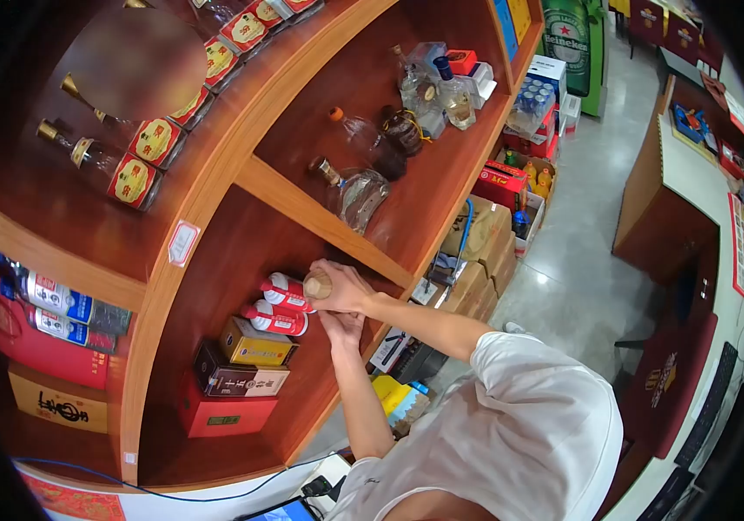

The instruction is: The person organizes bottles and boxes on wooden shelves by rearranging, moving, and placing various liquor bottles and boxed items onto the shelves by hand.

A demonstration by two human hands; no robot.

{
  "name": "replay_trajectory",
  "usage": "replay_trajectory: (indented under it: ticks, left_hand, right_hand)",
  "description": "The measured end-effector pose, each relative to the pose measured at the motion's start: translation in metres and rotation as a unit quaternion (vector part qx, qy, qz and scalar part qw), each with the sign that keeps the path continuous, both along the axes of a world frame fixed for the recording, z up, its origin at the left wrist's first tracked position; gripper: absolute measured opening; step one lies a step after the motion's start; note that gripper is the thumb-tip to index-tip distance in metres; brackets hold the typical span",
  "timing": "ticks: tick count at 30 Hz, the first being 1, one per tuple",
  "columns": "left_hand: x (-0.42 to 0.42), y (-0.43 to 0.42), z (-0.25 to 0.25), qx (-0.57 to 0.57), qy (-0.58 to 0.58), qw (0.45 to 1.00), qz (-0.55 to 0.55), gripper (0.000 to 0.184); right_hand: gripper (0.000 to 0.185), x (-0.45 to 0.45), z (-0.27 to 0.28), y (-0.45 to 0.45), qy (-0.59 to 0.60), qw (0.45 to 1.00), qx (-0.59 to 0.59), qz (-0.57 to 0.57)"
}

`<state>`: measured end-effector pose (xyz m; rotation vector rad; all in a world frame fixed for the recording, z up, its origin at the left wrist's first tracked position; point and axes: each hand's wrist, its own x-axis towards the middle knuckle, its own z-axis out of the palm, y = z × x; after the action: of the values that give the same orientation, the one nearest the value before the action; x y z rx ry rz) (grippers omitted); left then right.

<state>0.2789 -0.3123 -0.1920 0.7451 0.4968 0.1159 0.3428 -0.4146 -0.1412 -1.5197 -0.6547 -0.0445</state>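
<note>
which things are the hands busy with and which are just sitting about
In hand or close by:
- right hand, left hand
- tan round-topped item
- red-and-white bottles, nearest

Just there:
- yellow box
- red box
- glass decanter

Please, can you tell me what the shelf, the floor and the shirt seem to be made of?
Shelf: wood or wood-look board, glossy, with visible grain. Floor: perhaps polished stone or sealed concrete; smooth, grey, reflecting lights. Shirt: soft matt cloth, possibly cotton, falling in loose folds.
</note>
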Motion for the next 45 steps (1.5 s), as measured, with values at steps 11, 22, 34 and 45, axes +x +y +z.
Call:
replay_trajectory:
  ticks: [11,22,34,45]
  left_hand:
    - [-0.094,-0.041,0.010,0.033,-0.092,0.990,0.103,0.062]
    - [-0.124,-0.145,-0.034,-0.012,0.138,0.988,0.063,0.046]
    - [0.051,-0.227,-0.012,-0.040,0.063,0.991,-0.111,0.049]
    - [0.009,-0.209,-0.037,-0.012,-0.027,0.999,-0.018,0.024]
  right_hand:
    - [0.082,-0.073,0.000,-0.036,-0.132,0.986,0.030,0.100]
    - [0.068,-0.064,-0.040,-0.178,-0.091,0.972,0.027,0.216]
    - [0.076,0.074,-0.008,-0.283,-0.106,0.992,-0.047,0.040]
    - [0.076,0.245,0.005,-0.281,-0.097,0.990,-0.060,-0.084]
